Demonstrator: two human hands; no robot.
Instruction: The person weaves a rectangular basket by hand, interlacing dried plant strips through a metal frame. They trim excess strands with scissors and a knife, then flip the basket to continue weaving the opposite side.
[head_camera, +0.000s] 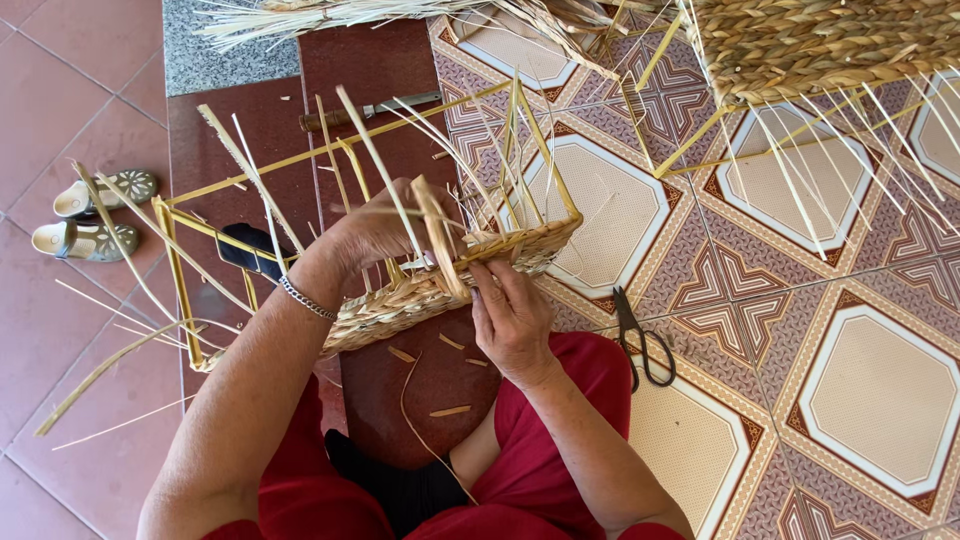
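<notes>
Red-clad knees frame the half-woven basket (440, 285) held over the floor (860, 380). Left hand (375, 235) closes its grip on an upright straw strand (440, 235); right hand (512, 318) pinches the woven rim. Black scissors (640, 335) lie just right.

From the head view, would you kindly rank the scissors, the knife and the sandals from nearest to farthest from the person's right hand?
From the right hand:
1. Scissors, on the patterned tiles just right of it.
2. Knife, on the dark red floor beyond the basket frame.
3. Sandals, far left on the plain tiles.
</notes>
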